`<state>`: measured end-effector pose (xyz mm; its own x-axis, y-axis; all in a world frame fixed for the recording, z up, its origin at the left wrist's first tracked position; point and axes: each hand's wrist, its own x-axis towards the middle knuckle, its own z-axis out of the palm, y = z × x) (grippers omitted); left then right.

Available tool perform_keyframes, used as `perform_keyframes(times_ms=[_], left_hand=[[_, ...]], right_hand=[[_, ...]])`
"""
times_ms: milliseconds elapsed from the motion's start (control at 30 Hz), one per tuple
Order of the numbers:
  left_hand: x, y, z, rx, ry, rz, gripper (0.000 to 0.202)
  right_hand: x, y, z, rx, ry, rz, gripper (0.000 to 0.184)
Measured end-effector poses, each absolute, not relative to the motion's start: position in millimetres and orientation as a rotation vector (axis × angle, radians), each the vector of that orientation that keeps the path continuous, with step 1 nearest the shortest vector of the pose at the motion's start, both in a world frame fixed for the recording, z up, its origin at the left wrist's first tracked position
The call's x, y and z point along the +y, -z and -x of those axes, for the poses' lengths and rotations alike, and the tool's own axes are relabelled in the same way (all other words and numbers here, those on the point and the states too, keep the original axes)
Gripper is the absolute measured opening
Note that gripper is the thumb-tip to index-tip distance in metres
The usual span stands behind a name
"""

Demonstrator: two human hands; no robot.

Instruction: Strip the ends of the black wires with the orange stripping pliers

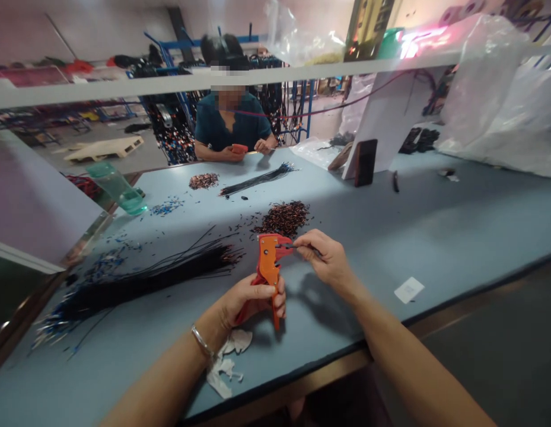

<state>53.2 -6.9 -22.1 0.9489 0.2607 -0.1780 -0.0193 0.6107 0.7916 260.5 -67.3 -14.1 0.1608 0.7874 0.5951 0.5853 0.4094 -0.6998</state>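
An orange and red wire stripper (269, 258) is upright in my left hand (257, 299), whose fingers wrap round its handles. Its red jaws point right, toward my right hand (322, 255). Between thumb and fingertips, my right hand pinches a thin black wire (295, 247), with its end at the jaws. Whether the jaws bite on the wire I cannot tell. Left of my hands lies a thick bundle of black wires (142, 284) with blue and silvery tips at its near end. Just beyond the stripper is a heap of dark and coppery cut scraps (284, 218).
Crumpled white tissue (228, 362) lies beside my left wrist. A co-worker (233, 127) sits across the table holding a red tool, near a smaller wire bundle (257, 179). A green bottle (119, 190) stands far left, a phone (366, 162) leans on a panel, and a white label (409, 290) lies right.
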Motion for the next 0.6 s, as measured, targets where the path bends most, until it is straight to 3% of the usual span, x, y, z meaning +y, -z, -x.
perform_keyframes(times_ms=[600], left_hand=[[-6.2, 21.7, -50.6, 0.292, -0.111, -0.903, 0.031]], right_hand=[[-71.4, 11.1, -259.5, -1.658, -0.088, 1.274, 0.017]])
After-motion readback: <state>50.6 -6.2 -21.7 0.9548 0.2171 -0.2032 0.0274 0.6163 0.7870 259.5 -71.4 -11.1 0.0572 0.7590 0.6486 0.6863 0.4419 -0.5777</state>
